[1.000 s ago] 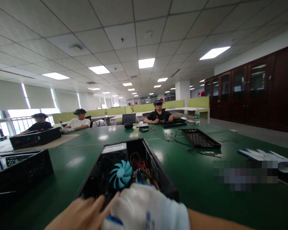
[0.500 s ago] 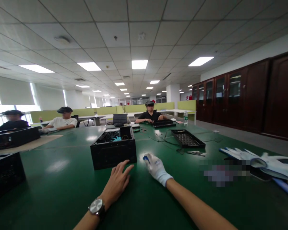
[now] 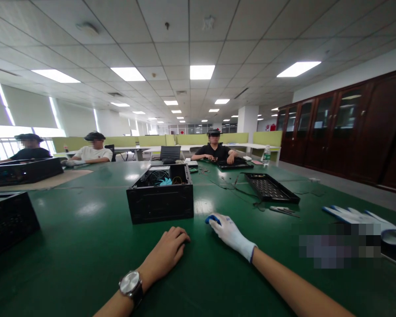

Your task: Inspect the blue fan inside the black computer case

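My left hand (image 3: 170, 248) is bare, with a silver-faced wristwatch (image 3: 130, 284) on its wrist. It rests on the green tabletop, its fingers stretched forward and nothing in them. My right hand (image 3: 229, 231) wears a white knit glove with blue fingertips. Its fingers bend loosely down to the table, and I see nothing held, though the palm side is hidden. Just beyond my left hand stands an open black computer case (image 3: 161, 202). A fan with light-blue blades (image 3: 166, 181) and some cables show inside it. Neither hand touches the case.
A black perforated panel (image 3: 273, 189) lies at the right, with tweezers-like tools (image 3: 284, 210) before it. White gloves (image 3: 366, 220) lie further right. Another black case (image 3: 11, 222) stands at the left. A person (image 3: 214, 152) works across the table; a bottle (image 3: 266, 155) stands nearby.
My left hand has come down and back from the case's front onto the table. The right hand sits a little further right of the case. The camera view has shifted slightly.
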`<state>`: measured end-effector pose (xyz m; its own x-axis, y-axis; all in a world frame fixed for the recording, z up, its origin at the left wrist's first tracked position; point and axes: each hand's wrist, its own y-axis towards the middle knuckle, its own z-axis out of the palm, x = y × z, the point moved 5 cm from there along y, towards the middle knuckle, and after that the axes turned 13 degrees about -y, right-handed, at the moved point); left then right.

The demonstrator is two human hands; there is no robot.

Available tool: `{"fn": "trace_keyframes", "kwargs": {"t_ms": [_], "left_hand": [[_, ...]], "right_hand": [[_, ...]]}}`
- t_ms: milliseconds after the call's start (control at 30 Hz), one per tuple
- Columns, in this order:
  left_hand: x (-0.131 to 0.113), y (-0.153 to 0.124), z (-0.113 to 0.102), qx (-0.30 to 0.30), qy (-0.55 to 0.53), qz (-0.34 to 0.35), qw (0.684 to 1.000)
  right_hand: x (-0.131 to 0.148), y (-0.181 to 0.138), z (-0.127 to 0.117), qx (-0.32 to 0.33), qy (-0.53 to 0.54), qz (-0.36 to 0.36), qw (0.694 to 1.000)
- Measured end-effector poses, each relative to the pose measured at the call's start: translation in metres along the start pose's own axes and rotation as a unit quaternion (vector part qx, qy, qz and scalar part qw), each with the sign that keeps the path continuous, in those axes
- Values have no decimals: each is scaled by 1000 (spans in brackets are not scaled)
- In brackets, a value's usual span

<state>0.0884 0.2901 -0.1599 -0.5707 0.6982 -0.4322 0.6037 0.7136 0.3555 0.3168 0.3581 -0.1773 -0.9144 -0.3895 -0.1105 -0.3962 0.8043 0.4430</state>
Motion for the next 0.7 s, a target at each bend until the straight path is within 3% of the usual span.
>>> {"fn": "trace_keyframes", "kwargs": {"t_ms": [700], "left_hand": [[-3, 0, -2, 0, 0, -3, 1000]], "right_hand": [[-6, -1, -6, -11, 55, 32, 998]]}}
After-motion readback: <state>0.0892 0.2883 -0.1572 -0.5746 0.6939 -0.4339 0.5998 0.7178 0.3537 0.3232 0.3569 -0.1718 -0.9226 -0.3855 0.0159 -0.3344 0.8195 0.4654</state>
